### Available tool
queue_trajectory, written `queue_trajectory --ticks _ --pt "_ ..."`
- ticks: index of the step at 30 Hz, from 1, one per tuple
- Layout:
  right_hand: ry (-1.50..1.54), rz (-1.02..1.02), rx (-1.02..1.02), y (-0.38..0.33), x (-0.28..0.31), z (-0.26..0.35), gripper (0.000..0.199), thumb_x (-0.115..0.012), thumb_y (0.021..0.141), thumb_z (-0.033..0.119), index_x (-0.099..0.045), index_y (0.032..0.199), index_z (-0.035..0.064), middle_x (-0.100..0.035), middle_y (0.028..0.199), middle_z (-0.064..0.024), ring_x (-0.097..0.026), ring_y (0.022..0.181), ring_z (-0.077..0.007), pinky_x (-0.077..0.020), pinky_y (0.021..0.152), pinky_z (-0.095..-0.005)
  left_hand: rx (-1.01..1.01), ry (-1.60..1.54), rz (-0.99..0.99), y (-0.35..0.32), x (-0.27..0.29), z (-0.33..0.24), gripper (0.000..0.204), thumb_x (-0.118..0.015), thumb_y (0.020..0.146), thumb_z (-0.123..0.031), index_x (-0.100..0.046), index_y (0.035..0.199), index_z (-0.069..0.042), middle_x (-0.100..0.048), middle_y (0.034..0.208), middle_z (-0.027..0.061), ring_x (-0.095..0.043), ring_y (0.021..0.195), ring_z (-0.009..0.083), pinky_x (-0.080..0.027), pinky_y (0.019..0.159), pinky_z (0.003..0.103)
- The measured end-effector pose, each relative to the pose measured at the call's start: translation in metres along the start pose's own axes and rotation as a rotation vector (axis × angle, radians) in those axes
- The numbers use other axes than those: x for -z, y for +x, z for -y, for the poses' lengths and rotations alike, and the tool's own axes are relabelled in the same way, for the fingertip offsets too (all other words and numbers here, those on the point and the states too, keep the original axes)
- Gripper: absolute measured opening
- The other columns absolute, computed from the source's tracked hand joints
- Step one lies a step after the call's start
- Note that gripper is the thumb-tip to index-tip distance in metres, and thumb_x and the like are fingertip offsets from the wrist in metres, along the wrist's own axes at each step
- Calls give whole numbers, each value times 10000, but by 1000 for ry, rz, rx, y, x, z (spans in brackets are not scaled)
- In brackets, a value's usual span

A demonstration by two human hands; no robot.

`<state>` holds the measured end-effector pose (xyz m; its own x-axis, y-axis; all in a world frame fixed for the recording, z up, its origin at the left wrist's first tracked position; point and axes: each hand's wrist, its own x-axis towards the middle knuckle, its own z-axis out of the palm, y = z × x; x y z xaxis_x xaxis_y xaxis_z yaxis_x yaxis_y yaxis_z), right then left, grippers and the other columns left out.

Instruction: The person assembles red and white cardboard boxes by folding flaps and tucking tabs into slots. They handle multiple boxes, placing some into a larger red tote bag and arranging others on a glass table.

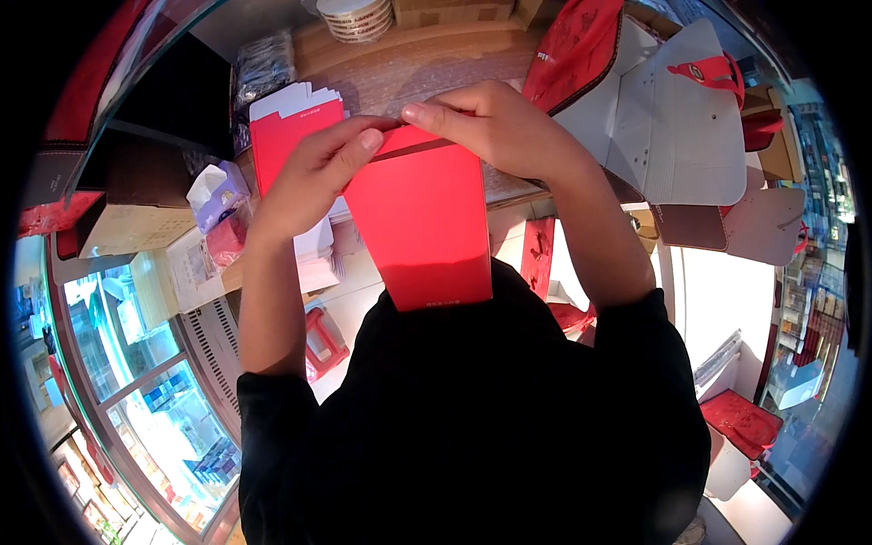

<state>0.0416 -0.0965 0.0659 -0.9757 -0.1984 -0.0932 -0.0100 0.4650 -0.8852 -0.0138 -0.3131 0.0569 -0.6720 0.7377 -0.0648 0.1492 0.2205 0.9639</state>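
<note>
A tall red paper box (422, 222) stands upright against my body, its top end away from me and its lower end near my lap. My left hand (313, 168) grips its top left corner, thumb over the edge. At the top right corner my right hand (495, 127) holds it too, with thumb and fingers along the rim. Both thumbs lie close to each other at the top flap; the fingers behind the box are hidden. Just beyond my left hand rests a stack of flat red cartons (295, 136) with white tabs.
A wooden table (400, 64) lies ahead, bearing a roll of printed tape (354, 16) and a plastic-wrapped bundle (265, 68). At the left sits a purple and white packet (218, 195). Open white-and-red cases (677, 118) crowd the right. A red plastic basket (324, 345) is below.
</note>
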Motion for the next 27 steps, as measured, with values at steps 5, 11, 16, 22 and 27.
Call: queue_trajectory --ticks 5,11,16,22,27 --pt "-20 -18 105 -2 -3 -8 391 -534 902 366 -659 1044 24 -677 846 -129 -636 769 -181 -476 687 -276 -23 57 0 3 2 5 387 -486 950 -311 -582 1145 9 -618 971 83 -565 901 133 -446 790 239" --pt "-10 58 131 -3 2 -10 339 -498 941 270 -605 1165 40 -671 966 -112 -617 883 -142 -462 770 -247 -65 40 -43 3 1 8 363 -521 935 -287 -586 1146 1 -621 995 87 -565 933 141 -445 813 245" --pt "54 94 132 -2 0 -15 339 -496 944 262 -587 1198 58 -665 1016 -106 -609 931 -140 -458 821 -253 -48 65 -55 -1 -2 10 356 -523 935 -267 -581 1158 5 -621 1017 93 -568 949 150 -439 833 245" --pt "143 142 115 -3 0 -18 327 -473 950 228 -574 1224 78 -641 1099 -93 -594 985 -150 -442 875 -252 -34 -10 -29 -3 -4 19 346 -479 953 -244 -574 1167 12 -611 1060 99 -551 987 155 -415 875 248" --pt "206 141 145 -4 -4 -30 334 -450 949 193 -556 1242 74 -608 1159 -94 -561 1055 -164 -425 910 -268 -47 -63 -88 -6 -12 22 392 -408 978 -282 -573 1175 14 -606 1087 99 -540 1006 155 -404 891 257"
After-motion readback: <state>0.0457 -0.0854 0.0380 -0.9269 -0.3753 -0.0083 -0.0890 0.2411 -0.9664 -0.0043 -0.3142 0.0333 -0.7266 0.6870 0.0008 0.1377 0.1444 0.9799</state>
